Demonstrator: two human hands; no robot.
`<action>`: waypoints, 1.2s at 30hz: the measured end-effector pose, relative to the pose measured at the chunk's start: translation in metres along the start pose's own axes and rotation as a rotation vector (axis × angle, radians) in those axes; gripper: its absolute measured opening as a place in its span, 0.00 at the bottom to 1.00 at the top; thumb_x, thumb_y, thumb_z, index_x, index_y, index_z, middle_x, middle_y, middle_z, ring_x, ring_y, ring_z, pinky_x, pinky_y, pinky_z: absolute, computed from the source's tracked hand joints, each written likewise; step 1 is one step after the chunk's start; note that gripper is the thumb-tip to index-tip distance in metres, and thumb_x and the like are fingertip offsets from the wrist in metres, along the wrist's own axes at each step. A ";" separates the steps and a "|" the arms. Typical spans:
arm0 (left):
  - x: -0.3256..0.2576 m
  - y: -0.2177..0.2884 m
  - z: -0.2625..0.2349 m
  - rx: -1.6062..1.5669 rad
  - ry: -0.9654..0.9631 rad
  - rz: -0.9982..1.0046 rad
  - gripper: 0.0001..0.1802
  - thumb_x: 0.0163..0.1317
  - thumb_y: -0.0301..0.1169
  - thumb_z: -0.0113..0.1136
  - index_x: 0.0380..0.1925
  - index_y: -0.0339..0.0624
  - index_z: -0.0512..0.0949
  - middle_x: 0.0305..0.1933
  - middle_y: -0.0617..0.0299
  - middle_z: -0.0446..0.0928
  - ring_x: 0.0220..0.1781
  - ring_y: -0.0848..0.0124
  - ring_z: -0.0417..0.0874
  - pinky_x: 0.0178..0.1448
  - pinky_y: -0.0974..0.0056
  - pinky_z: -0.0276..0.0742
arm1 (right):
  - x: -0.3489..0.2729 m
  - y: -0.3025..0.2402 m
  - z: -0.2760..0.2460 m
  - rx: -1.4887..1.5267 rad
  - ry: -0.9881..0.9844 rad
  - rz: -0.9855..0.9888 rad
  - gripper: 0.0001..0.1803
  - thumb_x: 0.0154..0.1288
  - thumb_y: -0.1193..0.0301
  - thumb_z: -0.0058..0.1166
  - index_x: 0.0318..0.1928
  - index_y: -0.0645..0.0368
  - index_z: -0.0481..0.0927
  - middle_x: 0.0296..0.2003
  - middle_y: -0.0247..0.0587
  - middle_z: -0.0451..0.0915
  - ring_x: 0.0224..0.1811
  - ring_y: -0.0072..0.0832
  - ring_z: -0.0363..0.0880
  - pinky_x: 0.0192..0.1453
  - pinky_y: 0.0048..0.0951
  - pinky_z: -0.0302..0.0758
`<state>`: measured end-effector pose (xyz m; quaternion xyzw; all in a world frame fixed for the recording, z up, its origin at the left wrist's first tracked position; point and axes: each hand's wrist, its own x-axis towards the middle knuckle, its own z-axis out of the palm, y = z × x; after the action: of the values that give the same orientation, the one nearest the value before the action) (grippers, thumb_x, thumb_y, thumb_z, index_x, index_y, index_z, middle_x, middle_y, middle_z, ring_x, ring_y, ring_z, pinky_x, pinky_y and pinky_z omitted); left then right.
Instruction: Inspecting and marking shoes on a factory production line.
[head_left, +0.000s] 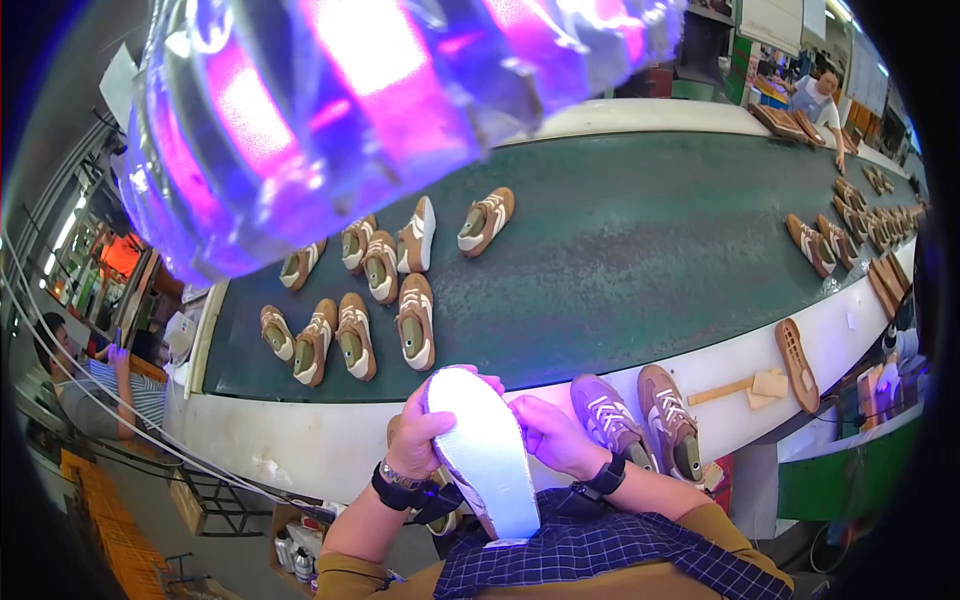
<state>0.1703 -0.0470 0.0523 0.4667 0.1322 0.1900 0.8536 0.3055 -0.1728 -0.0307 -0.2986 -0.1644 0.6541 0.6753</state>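
Note:
A shoe (478, 440) is turned bottom up in front of my body, its pale underside glaring in the light and its lower end against my checked apron. My left hand (425, 428) grips its left edge, thumb laid over the underside and fingers wrapped beneath. At the right edge my right hand (545, 432) is closed, fingertips pinching the rim. To the right of that hand, a pair of brown laced sneakers, a left one (608, 415) and a right one (668, 410), stands on the white ledge.
A purple-lit, plastic-wrapped lamp (380, 110) hangs over the green conveyor belt (620, 260). Several brown sneakers (415, 320) stand on its left part, more at far right. A brown sole (797, 362) and a wooden-handled brush (730, 388) lie on the ledge. A co-worker (815, 100) reaches in at far right.

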 end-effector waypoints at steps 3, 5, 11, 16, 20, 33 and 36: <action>0.000 0.005 0.008 -0.065 0.031 0.076 0.37 0.42 0.35 0.62 0.54 0.30 0.63 0.52 0.41 0.71 0.54 0.52 0.75 0.58 0.52 0.71 | 0.008 0.031 -0.048 0.196 -0.044 0.219 0.22 0.68 0.56 0.43 0.53 0.59 0.69 0.49 0.41 0.74 0.49 0.28 0.74 0.54 0.31 0.71; 0.001 0.009 0.018 0.007 -0.001 0.134 0.37 0.41 0.36 0.62 0.53 0.30 0.64 0.50 0.42 0.72 0.52 0.53 0.76 0.57 0.52 0.72 | 0.003 0.038 -0.029 0.218 -0.074 0.268 0.24 0.69 0.56 0.42 0.57 0.58 0.66 0.53 0.42 0.72 0.52 0.30 0.74 0.56 0.31 0.70; 0.014 0.024 0.044 0.108 -0.193 0.042 0.40 0.43 0.36 0.65 0.57 0.33 0.62 0.53 0.49 0.71 0.54 0.64 0.73 0.59 0.60 0.69 | 0.007 0.046 -0.025 0.253 -0.231 0.419 0.25 0.69 0.56 0.41 0.58 0.59 0.64 0.53 0.45 0.70 0.52 0.32 0.73 0.56 0.32 0.71; 0.027 0.032 0.049 0.171 -0.573 -0.014 0.44 0.35 0.37 0.69 0.55 0.32 0.62 0.53 0.46 0.69 0.57 0.59 0.71 0.62 0.54 0.65 | 0.005 0.054 -0.035 0.285 -0.367 0.550 0.25 0.68 0.55 0.42 0.54 0.62 0.66 0.49 0.47 0.71 0.50 0.34 0.74 0.55 0.33 0.73; 0.028 0.020 0.055 0.111 -0.656 -0.007 0.42 0.36 0.37 0.70 0.53 0.33 0.63 0.52 0.46 0.70 0.58 0.57 0.70 0.63 0.52 0.63 | 0.003 0.063 -0.044 0.328 -0.470 0.657 0.25 0.67 0.54 0.43 0.51 0.64 0.67 0.46 0.49 0.72 0.49 0.36 0.74 0.53 0.33 0.74; 0.032 0.000 0.049 0.017 -0.638 0.085 0.35 0.37 0.39 0.69 0.45 0.38 0.64 0.40 0.54 0.70 0.47 0.62 0.71 0.55 0.52 0.65 | 0.006 0.126 -0.084 0.668 -0.584 0.956 0.24 0.69 0.54 0.36 0.55 0.60 0.63 0.50 0.49 0.68 0.52 0.38 0.71 0.55 0.35 0.71; 0.031 0.001 0.048 0.029 -0.646 0.082 0.35 0.37 0.39 0.69 0.44 0.38 0.64 0.39 0.54 0.70 0.46 0.62 0.71 0.54 0.53 0.66 | 0.013 0.151 -0.102 0.872 -0.619 1.074 0.28 0.72 0.52 0.28 0.66 0.50 0.56 0.61 0.47 0.63 0.61 0.38 0.66 0.64 0.39 0.65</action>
<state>0.2172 -0.0684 0.0766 0.5200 -0.1615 0.0643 0.8363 0.2509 -0.1845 -0.2042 0.1537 0.0952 0.9528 0.2437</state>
